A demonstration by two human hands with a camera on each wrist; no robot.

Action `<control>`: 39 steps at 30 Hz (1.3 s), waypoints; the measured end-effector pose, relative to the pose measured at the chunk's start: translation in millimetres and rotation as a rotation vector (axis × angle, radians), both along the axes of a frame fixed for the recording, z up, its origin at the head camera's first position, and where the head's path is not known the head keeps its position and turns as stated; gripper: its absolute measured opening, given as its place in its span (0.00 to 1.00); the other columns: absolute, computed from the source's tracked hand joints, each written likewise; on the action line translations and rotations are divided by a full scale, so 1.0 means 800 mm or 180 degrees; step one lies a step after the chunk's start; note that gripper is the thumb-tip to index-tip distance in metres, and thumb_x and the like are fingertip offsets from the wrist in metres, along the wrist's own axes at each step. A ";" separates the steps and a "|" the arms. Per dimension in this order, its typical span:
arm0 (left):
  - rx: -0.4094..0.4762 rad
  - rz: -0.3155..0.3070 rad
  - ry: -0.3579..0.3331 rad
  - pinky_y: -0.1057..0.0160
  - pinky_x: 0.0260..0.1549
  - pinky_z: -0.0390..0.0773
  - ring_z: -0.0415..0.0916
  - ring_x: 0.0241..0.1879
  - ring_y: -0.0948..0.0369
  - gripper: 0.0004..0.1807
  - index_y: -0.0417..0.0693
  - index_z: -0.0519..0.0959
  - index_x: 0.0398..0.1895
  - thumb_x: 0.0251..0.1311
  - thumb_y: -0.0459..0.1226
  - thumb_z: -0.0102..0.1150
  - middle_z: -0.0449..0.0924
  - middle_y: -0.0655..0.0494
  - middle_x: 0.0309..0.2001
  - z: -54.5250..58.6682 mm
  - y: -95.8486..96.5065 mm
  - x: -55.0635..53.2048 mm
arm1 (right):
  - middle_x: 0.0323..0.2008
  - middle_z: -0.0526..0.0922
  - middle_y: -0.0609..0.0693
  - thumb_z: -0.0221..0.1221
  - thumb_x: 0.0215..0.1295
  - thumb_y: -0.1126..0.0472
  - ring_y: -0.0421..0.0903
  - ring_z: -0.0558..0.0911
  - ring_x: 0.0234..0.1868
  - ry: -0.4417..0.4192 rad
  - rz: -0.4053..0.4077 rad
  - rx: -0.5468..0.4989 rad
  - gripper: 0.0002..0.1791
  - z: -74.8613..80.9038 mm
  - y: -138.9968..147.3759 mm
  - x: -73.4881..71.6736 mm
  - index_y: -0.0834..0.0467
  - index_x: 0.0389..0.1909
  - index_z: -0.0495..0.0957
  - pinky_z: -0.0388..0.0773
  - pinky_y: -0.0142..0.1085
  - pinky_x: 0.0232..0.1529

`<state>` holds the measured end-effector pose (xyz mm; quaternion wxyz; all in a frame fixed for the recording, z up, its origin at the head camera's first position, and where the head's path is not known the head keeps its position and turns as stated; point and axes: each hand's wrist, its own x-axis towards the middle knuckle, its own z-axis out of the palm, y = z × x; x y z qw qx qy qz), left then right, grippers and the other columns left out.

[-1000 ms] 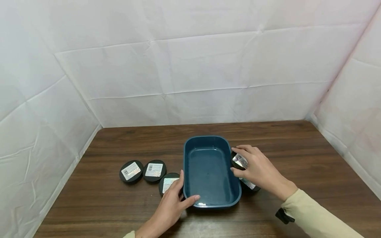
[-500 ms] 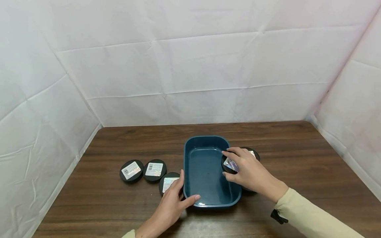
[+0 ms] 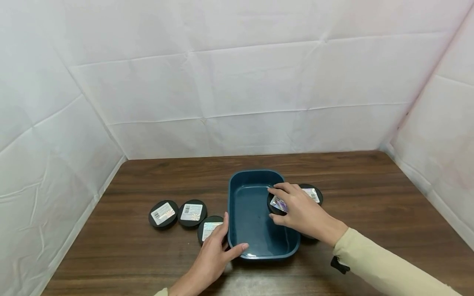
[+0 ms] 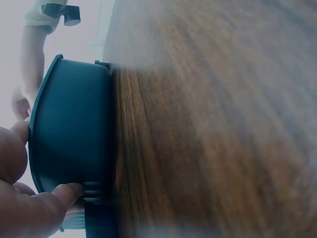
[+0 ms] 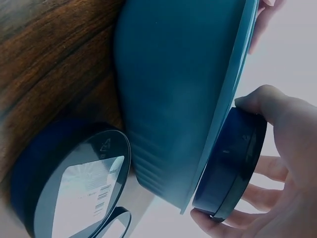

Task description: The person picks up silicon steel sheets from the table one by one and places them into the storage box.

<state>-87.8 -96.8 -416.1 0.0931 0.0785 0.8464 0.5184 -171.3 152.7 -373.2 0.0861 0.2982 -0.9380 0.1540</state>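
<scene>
Right hand (image 3: 301,211) pinches a black tin (image 5: 228,161), left hand (image 3: 212,255) grips the blue tub (image 3: 253,222) flanked by other tins (image 3: 192,213).

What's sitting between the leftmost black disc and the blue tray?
Two more: a middle disc, then another disc partly hidden by the left hand, which also lies there, gripping the tray. The head view shows it.

From above, the head view looks down on the lower-centre bin (image 3: 253,224), shared close-up by both sideways wrist views.
</scene>
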 end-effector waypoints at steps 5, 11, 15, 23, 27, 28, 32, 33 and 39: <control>0.0045 -0.0012 -0.0017 0.51 0.61 0.76 0.64 0.71 0.41 0.53 0.37 0.43 0.80 0.64 0.49 0.65 0.56 0.30 0.74 -0.002 0.001 -0.001 | 0.62 0.77 0.61 0.71 0.58 0.50 0.60 0.77 0.62 -0.0059 0.0010 0.0010 0.35 0.001 -0.004 -0.004 0.60 0.65 0.76 0.80 0.54 0.57; 0.0047 -0.0021 0.0001 0.51 0.62 0.75 0.64 0.71 0.41 0.53 0.38 0.43 0.80 0.64 0.50 0.64 0.56 0.31 0.74 -0.003 0.001 -0.002 | 0.63 0.76 0.61 0.70 0.59 0.50 0.60 0.76 0.62 -0.0117 0.0028 0.0045 0.35 0.004 -0.009 -0.008 0.60 0.65 0.76 0.80 0.55 0.58; 0.0081 -0.0029 0.0023 0.51 0.62 0.75 0.63 0.71 0.41 0.53 0.38 0.43 0.80 0.64 0.51 0.64 0.56 0.31 0.74 -0.004 0.001 -0.001 | 0.63 0.76 0.61 0.71 0.58 0.49 0.60 0.76 0.62 -0.0092 0.0067 0.0075 0.35 0.005 -0.011 -0.009 0.60 0.64 0.76 0.80 0.55 0.58; -0.0010 0.0014 0.0073 0.51 0.61 0.76 0.64 0.71 0.42 0.52 0.37 0.45 0.80 0.64 0.51 0.64 0.58 0.32 0.74 -0.005 0.001 0.001 | 0.64 0.76 0.60 0.71 0.59 0.48 0.59 0.77 0.62 -0.0171 0.0154 0.0145 0.35 0.008 -0.018 -0.013 0.59 0.65 0.76 0.80 0.53 0.58; -0.0024 0.0023 0.0107 0.51 0.61 0.76 0.64 0.71 0.42 0.52 0.37 0.46 0.80 0.64 0.51 0.64 0.58 0.32 0.74 -0.006 0.001 0.002 | 0.63 0.76 0.60 0.71 0.58 0.49 0.59 0.77 0.62 -0.0209 0.0189 0.0138 0.35 0.008 -0.023 -0.016 0.60 0.65 0.75 0.80 0.53 0.59; -0.0020 0.0025 0.0119 0.52 0.61 0.75 0.64 0.71 0.42 0.52 0.37 0.46 0.79 0.64 0.52 0.64 0.58 0.32 0.74 -0.007 0.001 0.002 | 0.63 0.76 0.60 0.71 0.58 0.49 0.59 0.77 0.62 -0.0220 0.0195 0.0130 0.35 0.008 -0.024 -0.017 0.60 0.65 0.76 0.79 0.53 0.59; -0.0041 0.0052 0.0152 0.52 0.61 0.75 0.64 0.70 0.42 0.52 0.36 0.46 0.79 0.64 0.52 0.63 0.60 0.33 0.72 -0.007 0.002 0.003 | 0.61 0.75 0.60 0.72 0.57 0.50 0.58 0.77 0.59 -0.0296 0.0211 0.0092 0.36 0.007 -0.026 -0.020 0.61 0.64 0.75 0.79 0.53 0.58; -0.0040 0.0060 0.0141 0.52 0.61 0.76 0.65 0.70 0.43 0.53 0.36 0.46 0.79 0.64 0.52 0.63 0.61 0.33 0.72 -0.007 0.002 0.004 | 0.61 0.75 0.60 0.73 0.57 0.51 0.58 0.77 0.58 -0.0331 0.0206 0.0082 0.36 0.006 -0.027 -0.021 0.61 0.64 0.75 0.79 0.53 0.58; -0.0033 0.0090 0.0014 0.52 0.62 0.75 0.65 0.70 0.44 0.53 0.38 0.44 0.80 0.65 0.53 0.62 0.60 0.34 0.73 -0.005 0.004 0.006 | 0.62 0.74 0.60 0.72 0.58 0.51 0.57 0.76 0.59 -0.0550 0.0193 0.0054 0.36 0.005 -0.032 -0.026 0.61 0.65 0.74 0.79 0.52 0.58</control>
